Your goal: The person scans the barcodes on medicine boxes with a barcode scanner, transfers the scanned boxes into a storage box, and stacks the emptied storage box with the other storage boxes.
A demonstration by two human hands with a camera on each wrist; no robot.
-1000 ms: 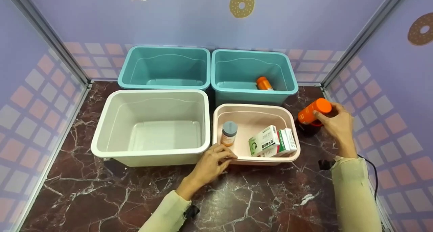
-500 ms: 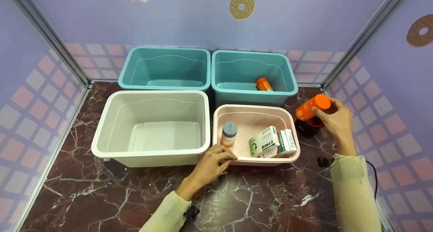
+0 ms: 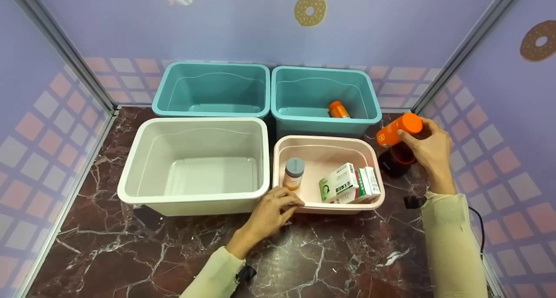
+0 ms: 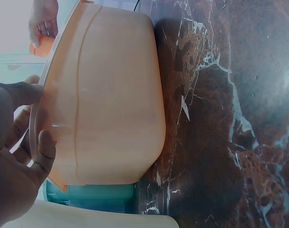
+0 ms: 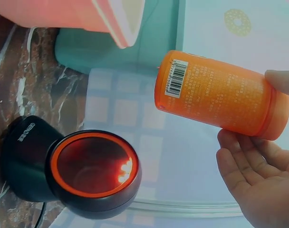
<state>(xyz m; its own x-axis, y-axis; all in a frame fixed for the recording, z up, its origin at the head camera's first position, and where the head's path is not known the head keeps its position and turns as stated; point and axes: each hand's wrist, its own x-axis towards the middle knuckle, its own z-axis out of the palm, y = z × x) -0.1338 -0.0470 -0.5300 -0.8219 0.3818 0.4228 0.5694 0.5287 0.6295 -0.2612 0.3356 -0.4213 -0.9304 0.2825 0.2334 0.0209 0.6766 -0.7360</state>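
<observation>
In the head view my right hand [image 3: 432, 148] holds an orange bottle [image 3: 397, 130] by its cap end, tilted. A barcode faces left on the bottle [image 5: 220, 95] in the right wrist view. Below it, apart from it, stands a black barcode scanner [image 3: 396, 160]; its round window [image 5: 94, 164] glows red. My left hand [image 3: 273, 206] grips the front left rim of the pink bin [image 3: 323, 139], fingers on both sides of the rim [image 4: 37, 114]. Inside that bin are a grey-capped bottle [image 3: 294, 173] standing upright and several medicine boxes [image 3: 341, 183] leaning at the right.
A white bin [image 3: 193, 200] stands left of the pink one. Two teal bins stand behind: the left one [image 3: 213, 114], and the right one [image 3: 325, 117] with an orange bottle [image 3: 338, 109] lying in it. A cable [image 3: 481, 224] runs along the right wall.
My right hand has raised the orange bottle slightly up and to the left, farther above the scanner. The left hand stays at the pink bin's rim.
</observation>
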